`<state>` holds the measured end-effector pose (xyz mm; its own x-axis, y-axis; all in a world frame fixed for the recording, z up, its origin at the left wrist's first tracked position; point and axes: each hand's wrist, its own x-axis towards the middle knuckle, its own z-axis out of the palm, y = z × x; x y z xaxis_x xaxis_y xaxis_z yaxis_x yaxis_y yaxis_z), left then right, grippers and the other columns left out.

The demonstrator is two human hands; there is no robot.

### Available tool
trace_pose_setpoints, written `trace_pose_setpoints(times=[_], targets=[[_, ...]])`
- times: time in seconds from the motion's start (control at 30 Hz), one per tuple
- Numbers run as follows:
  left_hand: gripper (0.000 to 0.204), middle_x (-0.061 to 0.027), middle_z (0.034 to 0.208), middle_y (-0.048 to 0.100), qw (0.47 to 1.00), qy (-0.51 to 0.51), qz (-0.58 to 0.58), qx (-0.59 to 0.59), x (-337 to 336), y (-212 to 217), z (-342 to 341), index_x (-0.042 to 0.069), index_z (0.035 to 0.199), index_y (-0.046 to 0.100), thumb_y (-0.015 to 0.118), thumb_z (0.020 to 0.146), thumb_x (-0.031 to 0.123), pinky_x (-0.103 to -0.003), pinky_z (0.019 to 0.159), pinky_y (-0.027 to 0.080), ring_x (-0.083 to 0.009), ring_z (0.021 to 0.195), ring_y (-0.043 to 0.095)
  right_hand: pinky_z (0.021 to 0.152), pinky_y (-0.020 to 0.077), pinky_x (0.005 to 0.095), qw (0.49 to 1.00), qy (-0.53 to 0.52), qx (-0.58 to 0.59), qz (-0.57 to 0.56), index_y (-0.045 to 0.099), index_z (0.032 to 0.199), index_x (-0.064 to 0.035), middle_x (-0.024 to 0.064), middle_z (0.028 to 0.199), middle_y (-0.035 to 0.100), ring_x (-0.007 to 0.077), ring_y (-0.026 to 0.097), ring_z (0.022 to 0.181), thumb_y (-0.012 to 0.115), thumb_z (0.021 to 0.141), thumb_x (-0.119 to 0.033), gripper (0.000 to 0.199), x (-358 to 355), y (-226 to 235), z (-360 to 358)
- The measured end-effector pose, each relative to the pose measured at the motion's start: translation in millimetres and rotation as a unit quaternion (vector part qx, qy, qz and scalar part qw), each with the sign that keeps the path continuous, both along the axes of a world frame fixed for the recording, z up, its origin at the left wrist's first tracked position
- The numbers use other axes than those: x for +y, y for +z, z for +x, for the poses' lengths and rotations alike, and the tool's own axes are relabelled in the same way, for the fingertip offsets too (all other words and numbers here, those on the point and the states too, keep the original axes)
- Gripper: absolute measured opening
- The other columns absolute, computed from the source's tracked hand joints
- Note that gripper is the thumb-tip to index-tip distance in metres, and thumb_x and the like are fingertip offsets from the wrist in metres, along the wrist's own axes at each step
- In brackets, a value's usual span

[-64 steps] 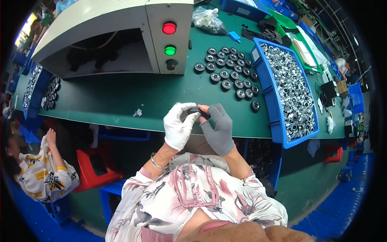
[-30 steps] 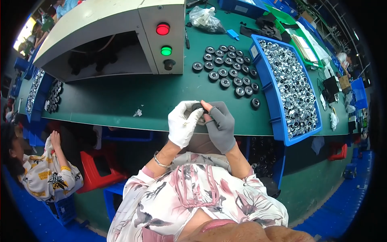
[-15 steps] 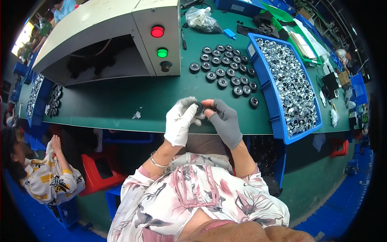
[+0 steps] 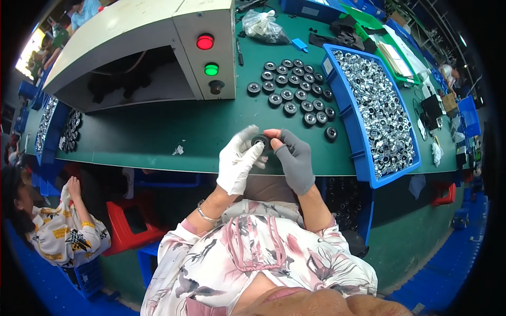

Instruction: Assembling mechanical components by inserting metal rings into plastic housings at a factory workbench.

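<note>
A small black wheel (image 4: 262,139) with a shiny centre is between my two hands, just over the table's near edge. My left hand (image 4: 236,162), in a white glove, has its thumb against the wheel and its fingers curled around the far side. The bare thumb and index finger of my right hand (image 4: 296,160), in a grey fingerless glove, pinch the wheel's right rim. Many similar black wheels (image 4: 286,95) lie in loose rows on the green table beyond.
At right stands a blue tray (image 4: 354,139) heaped with shiny metal parts (image 4: 378,105). A cream machine (image 4: 184,29) with red and green lights fills the left back. A clear plastic bag (image 4: 262,25) and a black pen (image 4: 240,52) lie behind. A person (image 4: 68,226) sits at left beside a red stool (image 4: 124,221).
The wheel has turned so its centre shows more. My left fingers have loosened and spread slightly, while my right thumb and finger have come onto its rim.
</note>
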<state>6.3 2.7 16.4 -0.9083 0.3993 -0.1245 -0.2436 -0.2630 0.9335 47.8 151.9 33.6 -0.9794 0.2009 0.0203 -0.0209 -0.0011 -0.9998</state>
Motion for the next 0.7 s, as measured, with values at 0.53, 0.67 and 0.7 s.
trace_pose_setpoints(times=[0.53, 0.67, 0.7], targets=[[0.027, -0.0119, 0.103, 0.066, 0.992, 0.058, 0.107, -0.045, 7, -8, 5, -0.006, 0.119, 0.056, 0.064, 0.097, 0.007, -0.03, 0.071, 0.06, -0.0174, 0.084, 0.068, 0.088, 0.0478, 0.0242, 0.994, -0.066, 0.078, -0.036, 0.064, 0.125, 0.0034, 0.0048, 0.113, 0.063, 0.0104, 0.059, 0.102, 0.058, 0.092, 0.004, 0.033, -23, -6, 7], [0.026, -0.0104, 0.105, 0.065, 0.987, 0.015, 0.131, -0.091, 4, -1, 8, -0.004, 0.118, 0.058, 0.057, 0.103, 0.017, -0.032, 0.08, 0.057, -0.0165, 0.091, 0.066, 0.087, 0.0475, 0.0226, 0.996, -0.066, 0.051, -0.033, 0.062, 0.126, 0.0044, 0.0021, 0.11, 0.063, 0.0069, 0.058, 0.1, 0.06, 0.093, 0.002, 0.033, -19, -12, 11], [0.026, -0.0104, 0.105, 0.065, 0.987, 0.013, 0.131, -0.092, 1, -4, 6, -0.004, 0.118, 0.058, 0.057, 0.103, 0.017, -0.032, 0.08, 0.057, -0.0165, 0.091, 0.066, 0.087, 0.0474, 0.0223, 0.997, -0.059, 0.036, -0.038, 0.062, 0.127, 0.0037, 0.0032, 0.108, 0.063, 0.008, 0.058, 0.1, 0.06, 0.093, 0.001, 0.034, -15, -10, 10]])
